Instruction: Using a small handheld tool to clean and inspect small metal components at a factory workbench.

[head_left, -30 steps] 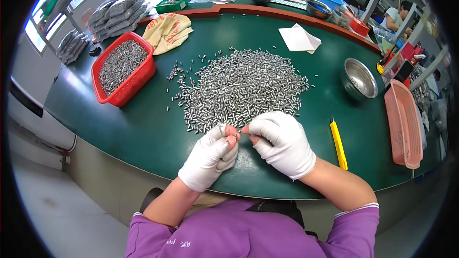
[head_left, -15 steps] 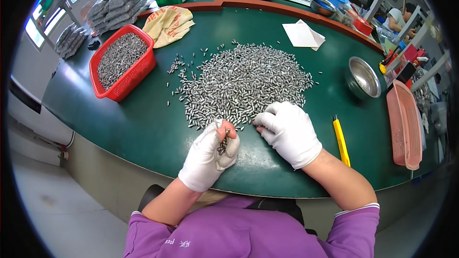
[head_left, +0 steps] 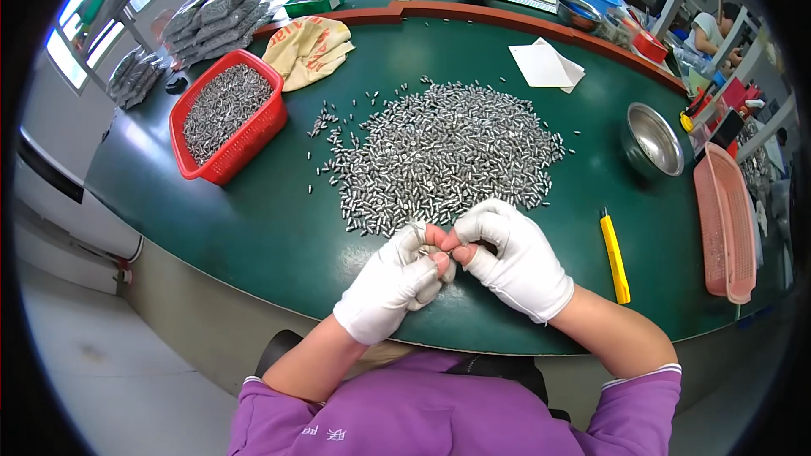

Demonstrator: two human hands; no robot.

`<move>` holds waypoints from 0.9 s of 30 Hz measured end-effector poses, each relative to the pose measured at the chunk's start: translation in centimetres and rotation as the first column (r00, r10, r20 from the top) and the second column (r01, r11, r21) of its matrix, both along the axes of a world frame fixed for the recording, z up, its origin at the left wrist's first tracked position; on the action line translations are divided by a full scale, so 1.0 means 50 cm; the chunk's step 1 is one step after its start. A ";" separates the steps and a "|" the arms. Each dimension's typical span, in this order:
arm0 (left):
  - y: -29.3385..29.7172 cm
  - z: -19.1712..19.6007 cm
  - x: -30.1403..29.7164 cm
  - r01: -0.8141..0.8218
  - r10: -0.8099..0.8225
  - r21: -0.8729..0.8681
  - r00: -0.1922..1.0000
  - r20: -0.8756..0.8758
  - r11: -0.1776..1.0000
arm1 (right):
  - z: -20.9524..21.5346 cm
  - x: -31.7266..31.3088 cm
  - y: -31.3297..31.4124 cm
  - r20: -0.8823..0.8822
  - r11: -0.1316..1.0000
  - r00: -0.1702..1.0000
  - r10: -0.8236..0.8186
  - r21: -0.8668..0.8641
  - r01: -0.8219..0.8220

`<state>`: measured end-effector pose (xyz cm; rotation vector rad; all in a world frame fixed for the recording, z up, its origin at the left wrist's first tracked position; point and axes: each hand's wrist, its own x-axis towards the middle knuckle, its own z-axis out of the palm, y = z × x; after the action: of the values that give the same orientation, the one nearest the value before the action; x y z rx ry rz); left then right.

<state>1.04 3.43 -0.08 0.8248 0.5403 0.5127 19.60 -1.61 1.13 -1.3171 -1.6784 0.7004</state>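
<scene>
**Gloved hands meet at the near edge of the metal-piece pile**

Pinching with bare fingertips through cut-off white gloves, the left hand [head_left: 395,280] and right hand [head_left: 514,257] are pressed together just in front of the pile of small metal pieces [head_left: 443,152] on the green table [head_left: 279,236]. The left hand is curled shut with some pieces showing between its fingers; how many cannot be made out. The right hand's thumb and forefinger are closed at the meeting point, but what they grip is too small and too covered to tell. The pile's near edge lies just beyond the knuckles, nearly touching them.

Hidden or cut off: the palms face down; the far tables bend into the fisheye rim and their contents blur.

Containers: red basket [head_left: 226,114], left of the pile, filled with the same grey pieces. Steel bowl [head_left: 652,140], right, contents not discernible. Pink tray [head_left: 726,219] at the right edge, seen edge-on, interior unclear. A yellow utility knife [head_left: 614,255] lies between the right hand and the tray. A folded white paper [head_left: 547,64] sits beyond the pile.

Versus half a second ago: the right hand then lay flat at the pile's edge, apart from the left; now it has drawn in and the fingertips touch. The left hand is already holding pieces in both.
</scene>
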 end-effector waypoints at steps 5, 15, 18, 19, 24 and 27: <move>-0.001 -0.012 -0.004 0.006 -0.004 0.044 0.999 -0.040 0.999 | 0.000 -0.005 -0.004 -0.053 0.999 0.998 -0.026 0.041 0.028; -0.007 -0.016 -0.001 -0.066 0.066 0.027 0.997 0.032 0.997 | -0.015 -0.002 0.000 0.102 0.965 0.992 -0.072 0.260 0.043; -0.007 -0.016 -0.002 -0.059 0.058 0.025 0.998 0.030 0.998 | -0.018 -0.001 0.002 0.094 0.965 0.992 -0.079 0.256 0.053; -0.006 -0.017 -0.002 -0.055 0.054 0.026 0.998 0.029 0.998 | -0.019 -0.001 0.003 0.091 0.964 0.992 -0.082 0.259 0.056; -0.005 -0.020 -0.005 -0.029 0.029 0.037 1.000 0.009 0.999 | -0.010 0.002 0.002 0.147 0.955 0.985 -0.093 0.293 0.046; -0.007 -0.015 -0.001 -0.028 0.030 0.091 0.999 -0.026 0.995 | -0.008 0.005 0.000 0.153 0.961 0.985 -0.075 0.276 0.030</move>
<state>1.00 3.08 -0.84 0.9130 0.5573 0.5566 19.86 -1.61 0.70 -1.2420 -1.7891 0.3217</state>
